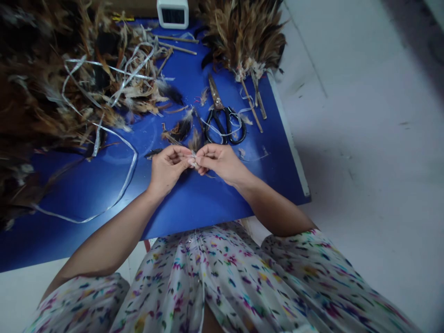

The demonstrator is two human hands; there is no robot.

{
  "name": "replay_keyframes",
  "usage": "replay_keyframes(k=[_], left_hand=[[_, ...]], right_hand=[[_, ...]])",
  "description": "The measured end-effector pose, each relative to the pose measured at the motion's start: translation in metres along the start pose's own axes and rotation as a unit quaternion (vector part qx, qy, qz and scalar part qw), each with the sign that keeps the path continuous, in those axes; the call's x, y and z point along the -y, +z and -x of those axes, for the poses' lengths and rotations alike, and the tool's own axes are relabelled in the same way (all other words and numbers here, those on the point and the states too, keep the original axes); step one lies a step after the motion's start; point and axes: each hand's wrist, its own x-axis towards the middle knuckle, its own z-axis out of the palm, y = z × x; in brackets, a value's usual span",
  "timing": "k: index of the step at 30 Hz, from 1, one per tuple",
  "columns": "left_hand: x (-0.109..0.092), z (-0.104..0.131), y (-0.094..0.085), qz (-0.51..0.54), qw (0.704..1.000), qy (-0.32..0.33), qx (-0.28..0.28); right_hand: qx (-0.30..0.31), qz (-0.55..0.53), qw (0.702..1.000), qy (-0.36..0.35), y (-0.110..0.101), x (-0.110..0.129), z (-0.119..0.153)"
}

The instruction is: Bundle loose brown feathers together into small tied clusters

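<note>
Close together above the blue table (194, 203), my two hands meet at a small feather bundle (195, 141). Its brown tips point away from me, and its whitish bound end lies between my fingers. My left hand (169, 167) pinches the bundle from the left with thumb and forefinger. From the right, my right hand (222, 162) pinches the same whitish part, its thumb on top. Just beyond the right hand lie scissors (218, 104) with black handles, blades pointing away. A strand of pale plastic string crosses the handles. Loose dark feathers (180, 129) lie beyond the left hand.
A large heap of brown feathers (79, 92) covers the table's left side, with shiny plastic ribbon (133, 162) trailing from it. Feather dusters on sticks (249, 41) lie at the far right edge. A small white-framed device (172, 14) stands at the back beside thin sticks (178, 47).
</note>
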Motion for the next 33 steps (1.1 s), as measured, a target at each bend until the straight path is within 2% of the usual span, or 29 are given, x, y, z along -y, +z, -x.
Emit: replay_keyframes(k=[11,20,26,33], left_hand=[[0.0011,0.0024,0.0011,0.007,1.000,-0.018,0.001],[-0.0012,0.0043,0.0030,0.016,1.000,0.001,-0.009],[0.0001,0.0052,0.0052,0.031,0.999,0.018,-0.041],[0.0029,0.0048,0.0053,0.021,0.998,0.029,-0.048]], right_hand=[[0.008,-0.020,1.000,0.004,0.0025,0.0009,0.0002],[0.025,-0.046,0.999,0.003,0.0035,-0.0021,0.0001],[0.035,-0.072,0.997,-0.006,0.0038,-0.0049,-0.0007],[0.031,-0.051,0.998,-0.019,0.0038,-0.0064,-0.0019]])
